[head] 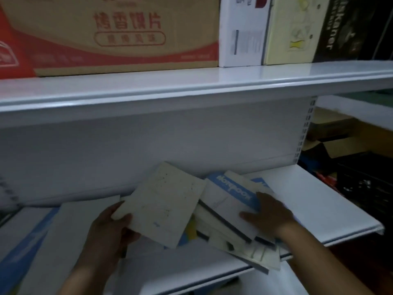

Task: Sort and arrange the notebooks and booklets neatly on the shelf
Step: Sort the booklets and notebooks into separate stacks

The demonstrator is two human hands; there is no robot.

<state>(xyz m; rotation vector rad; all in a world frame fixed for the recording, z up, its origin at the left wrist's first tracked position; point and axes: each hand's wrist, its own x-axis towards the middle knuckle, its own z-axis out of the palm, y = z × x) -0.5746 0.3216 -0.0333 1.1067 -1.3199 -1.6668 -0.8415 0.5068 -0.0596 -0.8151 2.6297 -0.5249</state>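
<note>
My left hand [110, 228] grips the lower left corner of a pale speckled booklet [163, 207], held tilted above the white shelf [319, 201]. My right hand [270, 211] lies flat, fingers straight, on a blue and white notebook [229, 194] atop a loose, fanned pile of several notebooks [234, 237]. Part of that pile juts over the shelf's front edge. More blue and white notebooks [38, 231] lie flat at the left of the shelf.
The upper shelf [191, 86] carries a red and tan carton [110, 33], a white box [242, 30], a pale yellow box [293, 28] and a dark box [344, 26]. Right of the shelf post are cardboard boxes [336, 145] and a black crate [365, 184].
</note>
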